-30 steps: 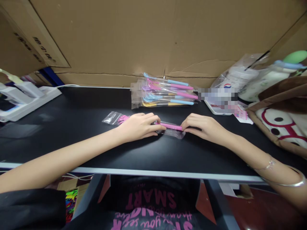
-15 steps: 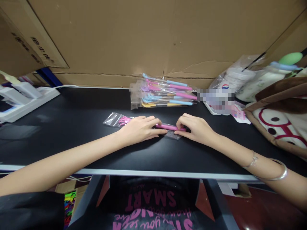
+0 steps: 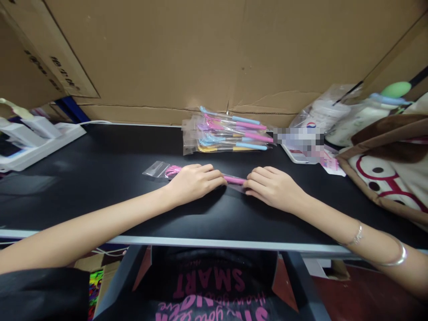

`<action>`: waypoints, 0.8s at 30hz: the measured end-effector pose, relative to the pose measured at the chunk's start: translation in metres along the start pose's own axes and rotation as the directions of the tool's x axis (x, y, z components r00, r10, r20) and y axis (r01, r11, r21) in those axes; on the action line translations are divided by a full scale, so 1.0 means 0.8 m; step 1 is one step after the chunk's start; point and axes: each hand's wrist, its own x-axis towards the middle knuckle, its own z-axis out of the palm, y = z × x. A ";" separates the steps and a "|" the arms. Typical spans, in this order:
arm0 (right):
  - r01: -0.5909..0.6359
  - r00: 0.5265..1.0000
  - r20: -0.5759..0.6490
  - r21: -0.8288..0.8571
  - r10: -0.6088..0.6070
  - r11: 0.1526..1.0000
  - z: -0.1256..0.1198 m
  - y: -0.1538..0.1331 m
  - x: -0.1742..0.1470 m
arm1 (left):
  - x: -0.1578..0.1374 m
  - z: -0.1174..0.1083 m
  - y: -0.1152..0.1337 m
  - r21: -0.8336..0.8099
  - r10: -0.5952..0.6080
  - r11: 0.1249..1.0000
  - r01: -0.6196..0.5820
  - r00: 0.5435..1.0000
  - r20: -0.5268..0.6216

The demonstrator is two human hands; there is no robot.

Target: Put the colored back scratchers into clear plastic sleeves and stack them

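Observation:
A pink back scratcher in a clear plastic bag lies crosswise on the black table. Its finger-like head sticks out to the left of my left hand, whose closed fingers grip the middle of it. My right hand is closed around the handle's right end, with the fingertips partly hidden. Between the two hands a short stretch of pink handle shows, and a flap of bag film hangs below it. Behind them rests a pile of bagged back scratchers in pink, blue and yellow.
At the left, a white power strip with plugs stands on the table. A phone, a bagged cup, a bottle and a brown-trimmed cloth bag crowd the right. A cardboard wall closes off the back.
My right fingers have wrapped further over the handle's right end, covering more of it. My left fingers have closed more over the middle. The bagged back scratcher stays in nearly the same place.

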 end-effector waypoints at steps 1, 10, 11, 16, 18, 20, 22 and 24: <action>-0.015 1.000 0.006 0.034 0.014 0.999 -0.002 -0.001 -0.001 | 0.002 -0.001 0.000 -0.005 -0.022 1.000 0.022 1.000 -0.005; -0.393 0.919 0.131 0.364 0.372 0.844 -0.002 -0.004 -0.001 | 0.016 -0.007 -0.010 -0.132 -0.189 0.972 0.196 0.980 0.063; -0.455 0.890 0.173 0.407 0.423 0.792 0.000 -0.003 -0.002 | 0.018 -0.008 -0.013 -0.132 -0.216 0.965 0.228 0.971 0.103; -0.667 0.735 0.391 0.564 0.554 0.487 0.009 0.013 -0.002 | 0.026 -0.016 -0.027 -0.128 -0.356 0.899 0.419 0.868 0.346; -0.674 0.718 0.418 0.617 0.557 0.405 0.015 0.022 0.000 | 0.027 -0.018 -0.032 -0.110 -0.405 0.863 0.494 0.805 0.434; -0.665 0.713 0.423 0.660 0.559 0.349 0.022 0.031 0.002 | 0.026 -0.019 -0.038 -0.095 -0.441 0.831 0.548 0.753 0.488; -0.662 0.698 0.425 0.690 0.576 0.293 0.028 0.040 0.003 | 0.023 -0.021 -0.045 -0.100 -0.454 0.809 0.579 0.723 0.521; -0.672 0.665 0.439 0.704 0.604 0.228 0.030 0.048 0.002 | 0.018 -0.024 -0.053 -0.110 -0.450 0.792 0.601 0.695 0.561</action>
